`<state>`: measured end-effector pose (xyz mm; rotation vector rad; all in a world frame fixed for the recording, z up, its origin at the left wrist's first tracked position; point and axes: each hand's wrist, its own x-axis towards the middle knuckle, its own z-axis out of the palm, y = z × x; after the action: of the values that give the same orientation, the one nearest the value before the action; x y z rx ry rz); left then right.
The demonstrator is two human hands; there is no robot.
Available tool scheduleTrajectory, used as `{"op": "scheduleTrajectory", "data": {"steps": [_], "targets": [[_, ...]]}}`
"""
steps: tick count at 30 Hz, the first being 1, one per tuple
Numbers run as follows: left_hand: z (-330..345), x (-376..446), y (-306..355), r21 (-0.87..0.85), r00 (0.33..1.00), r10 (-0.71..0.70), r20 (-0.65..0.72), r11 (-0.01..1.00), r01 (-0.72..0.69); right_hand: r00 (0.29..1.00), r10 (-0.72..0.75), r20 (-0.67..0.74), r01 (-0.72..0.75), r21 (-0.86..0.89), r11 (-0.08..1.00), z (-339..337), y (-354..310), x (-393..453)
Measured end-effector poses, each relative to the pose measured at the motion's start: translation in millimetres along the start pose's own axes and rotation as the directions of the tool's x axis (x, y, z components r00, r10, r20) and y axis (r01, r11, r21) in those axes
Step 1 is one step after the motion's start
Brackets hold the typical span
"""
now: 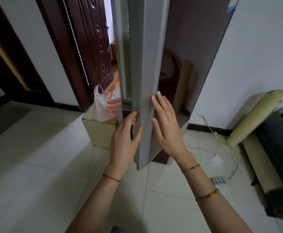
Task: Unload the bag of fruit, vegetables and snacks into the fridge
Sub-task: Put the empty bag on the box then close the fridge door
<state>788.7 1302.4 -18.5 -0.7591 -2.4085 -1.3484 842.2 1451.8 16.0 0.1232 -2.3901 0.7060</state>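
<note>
The tall fridge (196, 47) stands ahead, its dark glossy side facing me. Its grey door (144, 81) is swung out edge-on towards me. My left hand (125, 140) wraps the door's lower edge from the left, fingers curled behind it. My right hand (167, 125) lies flat against the door's right face, fingers spread. A white plastic bag (103, 105) with orange print stands on a low box to the left of the door, partly hidden behind it. The fridge's inside is hidden from me.
The low mirrored box (100, 132) under the bag sits beside the fridge. A dark wooden door (90, 47) is ajar behind. A rolled mat (255, 118), a dark sofa (278, 148), cables and a power strip (220, 180) lie on the tiled floor at right.
</note>
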Motion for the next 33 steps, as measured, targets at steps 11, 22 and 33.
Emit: {"op": "scheduleTrajectory", "data": {"steps": [11,22,33], "targets": [[-35.6,113.3,-129.4,-0.083,0.956,0.131,0.264,0.99,-0.113,0.995,0.072,-0.064,-0.072,-0.006,0.997,106.5,-6.4,106.8],[-32.6,233.0,-198.3,-0.106,0.937,0.059,0.345,0.994,-0.024,0.996,0.08,-0.025,-0.084,-0.208,0.975,176.4,26.3,205.7],[-6.5,338.6,-245.2,-0.215,0.944,0.041,0.327,0.976,0.032,0.995,0.097,-0.019,-0.099,-0.223,0.97,223.5,81.8,294.7]]}}
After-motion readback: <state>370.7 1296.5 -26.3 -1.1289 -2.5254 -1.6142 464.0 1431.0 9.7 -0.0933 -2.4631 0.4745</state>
